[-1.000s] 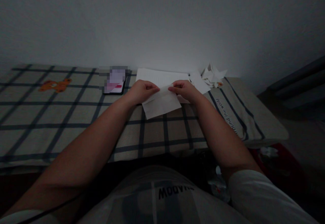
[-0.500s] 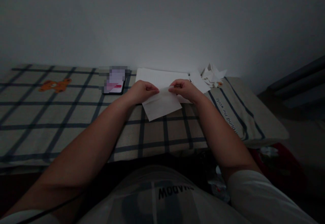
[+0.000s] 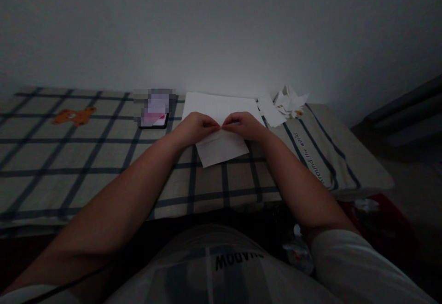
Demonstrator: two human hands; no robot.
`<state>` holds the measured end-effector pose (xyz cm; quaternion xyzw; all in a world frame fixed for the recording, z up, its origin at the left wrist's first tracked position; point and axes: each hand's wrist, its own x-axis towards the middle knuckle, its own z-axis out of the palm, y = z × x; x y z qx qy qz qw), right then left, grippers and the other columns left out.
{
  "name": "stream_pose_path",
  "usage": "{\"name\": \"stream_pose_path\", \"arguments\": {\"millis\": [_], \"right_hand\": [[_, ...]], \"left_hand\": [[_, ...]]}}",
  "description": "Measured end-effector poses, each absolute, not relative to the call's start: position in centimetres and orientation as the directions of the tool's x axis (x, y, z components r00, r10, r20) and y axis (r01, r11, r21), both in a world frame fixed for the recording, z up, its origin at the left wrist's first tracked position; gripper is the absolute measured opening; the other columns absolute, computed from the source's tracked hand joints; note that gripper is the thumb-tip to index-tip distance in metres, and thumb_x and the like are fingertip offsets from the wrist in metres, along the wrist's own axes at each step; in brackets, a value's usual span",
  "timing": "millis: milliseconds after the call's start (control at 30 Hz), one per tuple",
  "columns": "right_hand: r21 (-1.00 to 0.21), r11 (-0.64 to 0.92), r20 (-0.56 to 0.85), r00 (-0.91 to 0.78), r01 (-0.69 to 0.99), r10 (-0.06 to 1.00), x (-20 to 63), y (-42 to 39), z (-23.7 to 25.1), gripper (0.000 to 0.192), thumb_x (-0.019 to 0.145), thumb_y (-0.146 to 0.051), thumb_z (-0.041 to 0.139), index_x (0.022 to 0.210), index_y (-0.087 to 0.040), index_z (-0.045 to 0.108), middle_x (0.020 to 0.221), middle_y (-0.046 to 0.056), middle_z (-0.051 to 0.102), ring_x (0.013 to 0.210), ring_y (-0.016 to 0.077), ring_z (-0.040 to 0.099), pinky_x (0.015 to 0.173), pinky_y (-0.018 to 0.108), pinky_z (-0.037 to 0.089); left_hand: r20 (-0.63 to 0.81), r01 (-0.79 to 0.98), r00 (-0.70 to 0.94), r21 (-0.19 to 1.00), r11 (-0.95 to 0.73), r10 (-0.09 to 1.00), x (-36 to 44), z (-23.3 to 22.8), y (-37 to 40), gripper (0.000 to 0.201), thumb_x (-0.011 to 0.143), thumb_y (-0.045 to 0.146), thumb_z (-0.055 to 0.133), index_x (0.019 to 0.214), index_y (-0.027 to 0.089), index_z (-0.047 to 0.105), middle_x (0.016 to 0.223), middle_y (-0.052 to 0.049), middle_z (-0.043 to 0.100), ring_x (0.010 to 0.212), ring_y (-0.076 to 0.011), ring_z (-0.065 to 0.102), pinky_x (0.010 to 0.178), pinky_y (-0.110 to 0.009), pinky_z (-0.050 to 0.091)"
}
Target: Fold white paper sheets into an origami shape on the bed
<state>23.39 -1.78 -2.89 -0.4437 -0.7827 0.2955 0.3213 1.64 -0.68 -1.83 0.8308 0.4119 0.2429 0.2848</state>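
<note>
Nearest, both forearms reach out over the checked cloth (image 3: 103,157) covering the surface. Left hand (image 3: 193,128) and right hand (image 3: 243,126) meet fingertip to fingertip, each grip pinching the far edge of the folded paper (image 3: 223,150), which lies flat on the cloth, likely to keep the fold steady. Behind: larger white sheet (image 3: 217,104), phone (image 3: 155,113) to the left, crumpled paper scraps (image 3: 288,101) far right by the wall.

At six o'clock, the person's shirt (image 3: 221,267) bears dark capital letters seen upside down, reading roughly "SHADOW", its first letters in shade. At three o'clock, the checked cloth (image 3: 69,157) carries a line of small print (image 3: 309,153) beside its stripe, partly readable as "around the world".
</note>
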Motion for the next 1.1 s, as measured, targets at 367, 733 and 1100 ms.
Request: {"name": "stream_pose_path", "arguments": {"millis": [367,733,1100], "right_hand": [[-0.894,0.265,0.215,-0.173,0.362,0.961,24.4,-1.1,-2.9,0.023,0.072,-0.040,0.075,0.078,-0.018,0.070,0.080,0.005,0.069,0.074,0.0156,0.057,0.070,0.031,0.044],[-0.945,0.204,0.206,-0.018,0.254,0.978,24.9,-0.8,-2.9,0.021,0.070,-0.034,0.078,0.078,-0.017,0.071,0.079,0.003,0.069,0.073,0.0128,0.056,0.070,0.030,0.044],[-0.966,0.130,0.132,-0.004,0.224,0.991,25.9,-0.5,-2.8,0.020,0.071,-0.032,0.075,0.084,-0.017,0.074,0.079,0.004,0.070,0.071,0.0140,0.057,0.065,0.029,0.044]], "left_hand": [[0.223,0.516,0.412,0.742,-0.428,0.884,1.1,-1.7,-0.1,0.023,0.077,0.038,0.069,0.081,0.017,0.078,0.076,-0.005,0.074,0.069,-0.0156,0.062,0.063,-0.025,0.044],[0.159,0.516,0.349,0.790,-0.331,0.923,-0.3,-1.6,1.1,0.022,0.073,0.038,0.071,0.076,0.016,0.075,0.064,-0.002,0.068,0.054,-0.0105,0.051,0.052,-0.023,0.036],[0.095,0.506,0.470,0.786,-0.356,0.877,-1.0,-1.5,1.4,0.025,0.078,0.036,0.066,0.088,0.015,0.076,0.070,-0.004,0.071,0.060,-0.0129,0.059,0.055,-0.023,0.041]]}}
